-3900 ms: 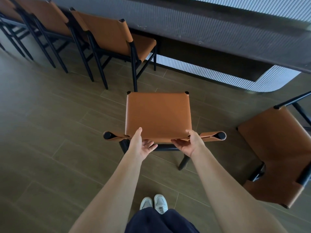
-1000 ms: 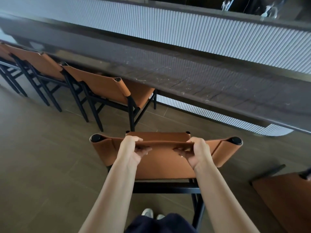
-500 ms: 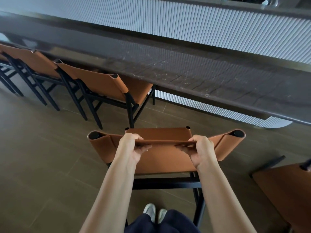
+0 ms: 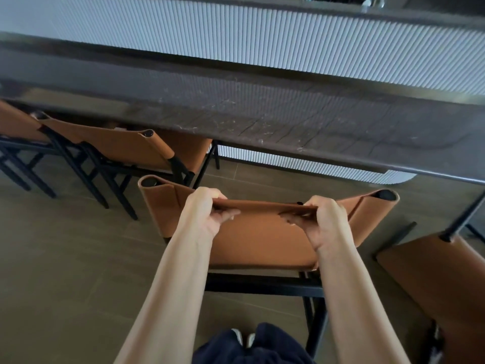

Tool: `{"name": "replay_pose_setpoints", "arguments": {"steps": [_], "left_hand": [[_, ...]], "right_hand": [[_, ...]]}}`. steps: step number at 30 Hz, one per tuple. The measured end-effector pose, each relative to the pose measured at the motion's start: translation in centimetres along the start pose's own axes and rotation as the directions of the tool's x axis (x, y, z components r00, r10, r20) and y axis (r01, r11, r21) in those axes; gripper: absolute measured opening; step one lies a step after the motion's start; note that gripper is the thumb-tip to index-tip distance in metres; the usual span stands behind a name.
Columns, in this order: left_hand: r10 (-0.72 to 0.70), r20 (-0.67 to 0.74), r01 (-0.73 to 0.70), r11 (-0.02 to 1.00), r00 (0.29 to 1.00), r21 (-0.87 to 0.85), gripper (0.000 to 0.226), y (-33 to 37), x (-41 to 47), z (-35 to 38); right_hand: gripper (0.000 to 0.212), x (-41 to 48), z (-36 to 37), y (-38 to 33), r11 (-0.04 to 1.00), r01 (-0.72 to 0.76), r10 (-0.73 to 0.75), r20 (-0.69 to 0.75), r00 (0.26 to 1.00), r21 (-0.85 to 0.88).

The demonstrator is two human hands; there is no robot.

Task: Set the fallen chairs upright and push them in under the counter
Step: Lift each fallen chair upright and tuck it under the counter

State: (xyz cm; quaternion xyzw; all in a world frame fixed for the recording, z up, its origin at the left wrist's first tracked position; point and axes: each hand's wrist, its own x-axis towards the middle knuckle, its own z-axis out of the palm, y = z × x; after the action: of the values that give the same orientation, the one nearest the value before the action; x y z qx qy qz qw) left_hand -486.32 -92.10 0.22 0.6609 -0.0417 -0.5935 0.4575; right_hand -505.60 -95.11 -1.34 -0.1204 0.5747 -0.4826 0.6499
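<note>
An upright chair [image 4: 259,240] with a tan leather back and black frame stands right in front of me, facing the dark counter [image 4: 262,114]. My left hand [image 4: 207,214] grips the top edge of its backrest left of centre. My right hand [image 4: 325,219] grips the same edge right of centre. The seat is hidden behind the backrest. A second tan chair [image 4: 433,279] lies fallen on the floor at the lower right.
Two or more matching chairs [image 4: 126,148] stand tucked under the counter to the left. A white ribbed panel [image 4: 262,40] rises behind the counter top. Brown floor tiles [image 4: 65,258] spread to my left. My shoes show at the bottom.
The chair in my hands has moved forward toward the counter, and I have stepped closer. Much earlier it stood farther back on the floor with its seat fully in view.
</note>
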Motion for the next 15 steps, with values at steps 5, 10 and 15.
{"name": "replay_pose_setpoints", "arguments": {"steps": [5,10,15], "left_hand": [[-0.010,0.046,0.009,1.000,0.999,0.007,0.012,2.1,1.3,2.4],[-0.043,0.056,0.045,0.998,0.997,-0.039,0.008,4.3,3.5,6.1],[-0.004,0.044,0.006,0.999,0.999,-0.049,0.012,7.3,7.1,10.4]], "right_hand": [[0.016,1.0,0.4,-1.8,0.994,0.103,-0.102,-0.018,0.995,0.042],[0.017,3.9,0.9,-4.2,0.988,0.143,-0.141,-0.030,0.989,0.063],[0.018,9.5,2.7,-7.4,0.988,0.145,-0.143,-0.029,0.989,0.057]]}}
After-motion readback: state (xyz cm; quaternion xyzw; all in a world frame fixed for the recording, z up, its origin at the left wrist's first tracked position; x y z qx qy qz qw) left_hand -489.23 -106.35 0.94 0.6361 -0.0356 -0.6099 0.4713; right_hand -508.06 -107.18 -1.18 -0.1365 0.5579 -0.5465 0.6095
